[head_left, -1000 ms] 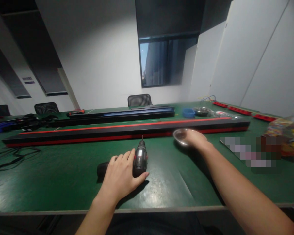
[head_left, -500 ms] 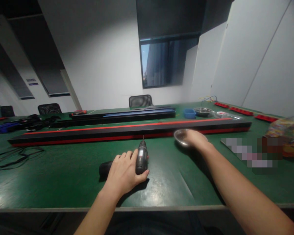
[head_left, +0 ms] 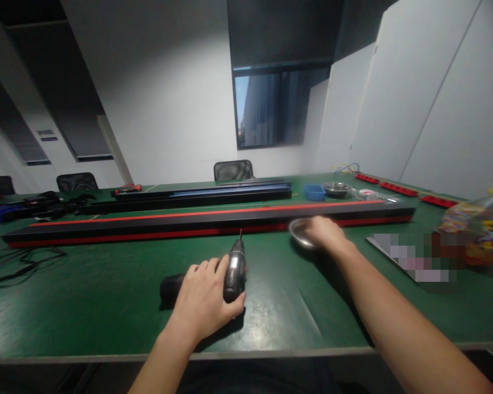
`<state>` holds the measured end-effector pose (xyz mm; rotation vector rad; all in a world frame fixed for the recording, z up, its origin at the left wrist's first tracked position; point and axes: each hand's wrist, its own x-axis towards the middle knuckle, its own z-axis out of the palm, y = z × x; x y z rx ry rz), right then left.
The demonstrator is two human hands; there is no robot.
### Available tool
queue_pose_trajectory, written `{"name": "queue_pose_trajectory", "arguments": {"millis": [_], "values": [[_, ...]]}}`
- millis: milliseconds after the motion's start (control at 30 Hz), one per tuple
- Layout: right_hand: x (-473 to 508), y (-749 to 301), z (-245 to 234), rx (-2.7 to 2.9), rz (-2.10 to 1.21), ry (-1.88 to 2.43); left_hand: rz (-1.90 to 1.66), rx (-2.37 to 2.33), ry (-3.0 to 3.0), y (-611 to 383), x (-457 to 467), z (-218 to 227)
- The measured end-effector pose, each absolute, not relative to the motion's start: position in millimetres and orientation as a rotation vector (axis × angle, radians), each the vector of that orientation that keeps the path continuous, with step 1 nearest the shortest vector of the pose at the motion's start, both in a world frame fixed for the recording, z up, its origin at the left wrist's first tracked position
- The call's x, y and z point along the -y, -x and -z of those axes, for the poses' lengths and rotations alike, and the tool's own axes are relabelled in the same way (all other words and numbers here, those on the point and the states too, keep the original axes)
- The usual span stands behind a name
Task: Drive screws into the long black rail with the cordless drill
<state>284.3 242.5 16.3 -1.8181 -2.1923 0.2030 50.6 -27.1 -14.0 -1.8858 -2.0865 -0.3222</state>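
Note:
On the green table a black cordless drill (head_left: 235, 271) lies on its side, with the bit pointing away from me. My left hand (head_left: 203, 301) is wrapped around its grip, thumb behind the body. To the right, a shiny metal bowl (head_left: 299, 234) stands close to a long black and red bar (head_left: 197, 219). My right hand (head_left: 326, 232) is at the bowl's right side, its fingers bent down over the inside. The fingertips are hidden, and so is whatever they may touch there.
Dark bars (head_left: 230, 192) lie farther back, with a blue tray (head_left: 314, 192) and a second metal bowl (head_left: 337, 189) to their right. A clear jar with a yellow lid (head_left: 491, 230) stands at right. Black cables (head_left: 22, 265) lie at left. Red strips (head_left: 398, 189) line the right edge.
The view has shifted slightly, moving most things a little to the left. My right hand stays at the bowl, its fingers bent; my left hand keeps its hold on the drill.

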Motion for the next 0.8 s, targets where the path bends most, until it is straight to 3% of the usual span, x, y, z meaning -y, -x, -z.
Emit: {"name": "queue_pose_trajectory", "arguments": {"millis": [233,367,600,800], "values": [[-243.2,-284.2,-22.1,2.145,-0.212,1.787,0.398,2.037,2.050,-45.9,38.7,5.7],[-239.5,-273.0,-22.3,2.117,-0.289,1.432,0.379,2.046,2.130,-40.2,41.0,1.6],[-208.5,-223.5,-4.6,2.074,-0.592,0.819,0.253,2.114,2.158,-38.3,35.3,-0.9],[-200.7,-192.0,25.8,2.070,-0.865,0.850,0.340,2.029,2.080,-44.0,36.0,4.6]]}}
